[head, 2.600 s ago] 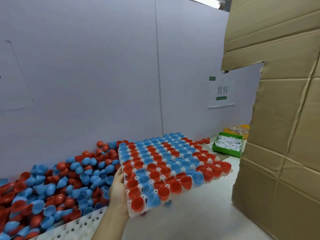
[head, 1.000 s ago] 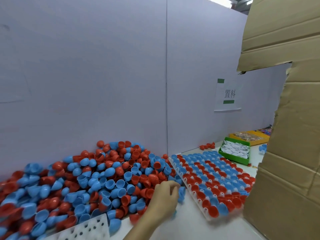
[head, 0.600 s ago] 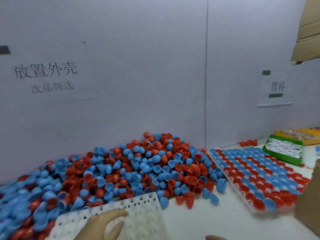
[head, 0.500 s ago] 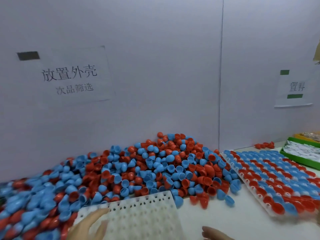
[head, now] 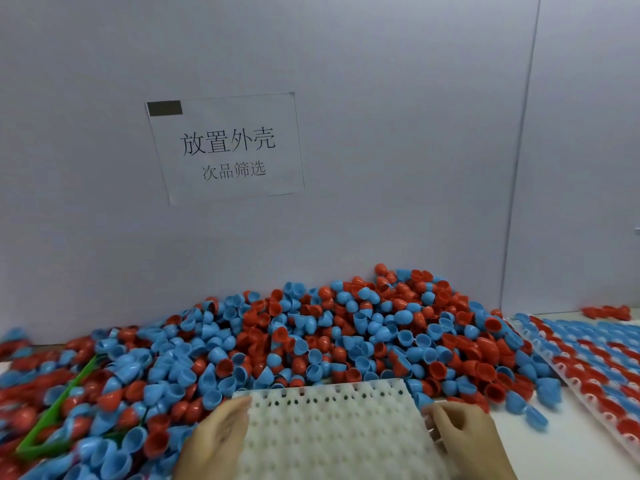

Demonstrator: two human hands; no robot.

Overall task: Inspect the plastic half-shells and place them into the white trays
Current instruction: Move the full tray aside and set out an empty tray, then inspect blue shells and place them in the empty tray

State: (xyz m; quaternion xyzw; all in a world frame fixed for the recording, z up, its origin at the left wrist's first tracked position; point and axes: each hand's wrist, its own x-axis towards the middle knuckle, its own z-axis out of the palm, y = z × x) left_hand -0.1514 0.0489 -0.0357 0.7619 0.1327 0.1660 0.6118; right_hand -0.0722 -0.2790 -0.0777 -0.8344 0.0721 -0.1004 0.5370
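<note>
1. White plastic makes up the empty tray [head: 332, 431], a perforated grid of sockets lying in the near middle of the view, and every place below is told from it.
2. At the empty tray's left edge the left hand [head: 216, 441] rests with its fingers nearly straight and together, thumb lying along the rim; whether the fingers reach under the edge cannot be told.
3. At the tray's right edge the right hand [head: 465, 436] has its fingers curled onto the rim, holding that side.
4. Just behind the tray, and touching its far edge, lies a broad heap of red and blue half-shells [head: 346, 337], piled against the pale wall [head: 381, 168]; it spreads well off to the tray's left and around its right corner.
5. To the tray's left, part-buried in the heap, a green strip-like piece [head: 52, 414] runs slantwise; what it is cannot be told.
6. To the tray's right, apart from it on the white tabletop [head: 554, 455], a filled tray [head: 595, 368] carries rows of red and blue half-shells set open side up.
7. Above the tray, on the wall, hangs a paper sign [head: 228, 147] with printed characters and a dark bar at its upper left corner.
8. Farther right, beyond the filled tray, a few loose red shells [head: 606, 311] lie at the foot of the wall.
</note>
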